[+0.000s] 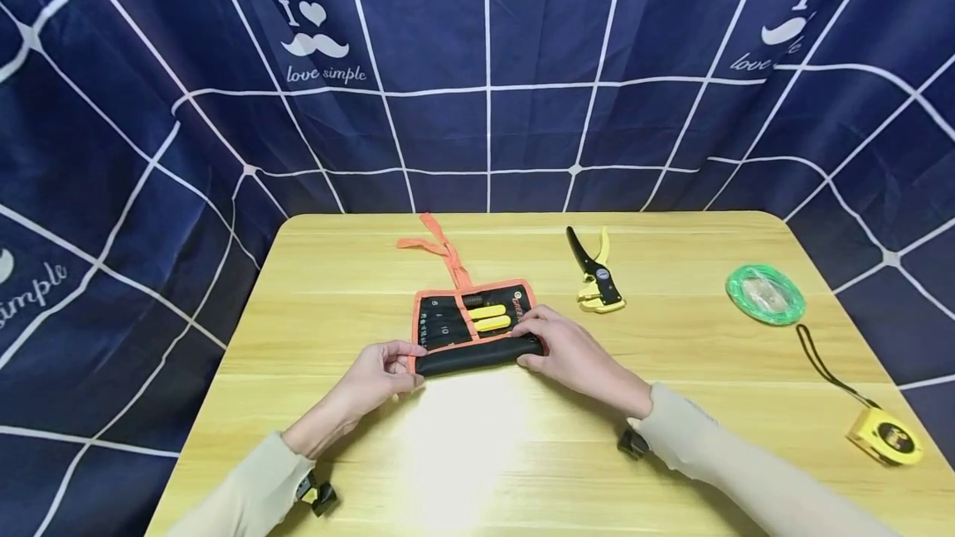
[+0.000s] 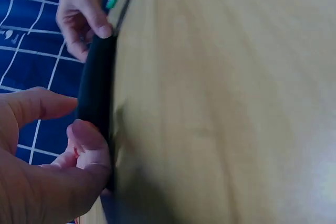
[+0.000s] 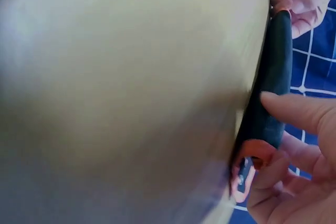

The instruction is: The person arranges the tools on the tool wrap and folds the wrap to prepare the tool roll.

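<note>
Black tool roll (image 1: 473,330) with orange trim, half rolled at the centre of the wooden worktop (image 1: 462,454).
The left hand (image 1: 376,375) pinched its left end; the right hand (image 1: 567,350) gripped its right end, fingers curled over the rolled part.

Both arms are covered by long, close-fitting sleeves of a pale beige, almost cream fabric, seen in the head view on the left forearm (image 1: 257,483) and the right forearm (image 1: 739,466), each sleeve ending at the wrist so that the left hand (image 1: 373,377) and the right hand (image 1: 570,352) are left bare. A small black device is strapped under each wrist (the left one (image 1: 317,494) shows a glint of yellowish metal, the right one (image 1: 632,442) is seen only as a dark block). No rings, watch or gloves are seen on the fingers, whose nails are kept short and unpainted in the wrist views.
</note>
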